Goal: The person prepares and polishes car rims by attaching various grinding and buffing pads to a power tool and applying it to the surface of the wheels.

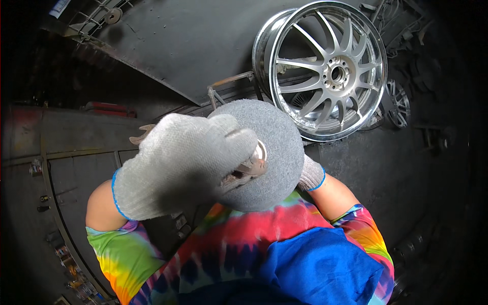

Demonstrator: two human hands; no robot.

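My left hand (180, 157), in a pale knitted glove with blue cuff, is closed on a worn metal wrench (142, 134). The tool's other end lies over the silver hub at the middle of a thick grey fibrous disc (274, 132), held in front of my body. My right hand (311, 174), gloved too, is behind the disc's right edge; its fingers are hidden.
A large silver multi-spoke wheel rim (330, 53) stands at the upper right, with a smaller wheel (399, 104) beyond it. A metal bracket (229, 81) rises behind the disc. Red cylindrical objects (107, 108) lie left, and small items (71, 262) at lower left.
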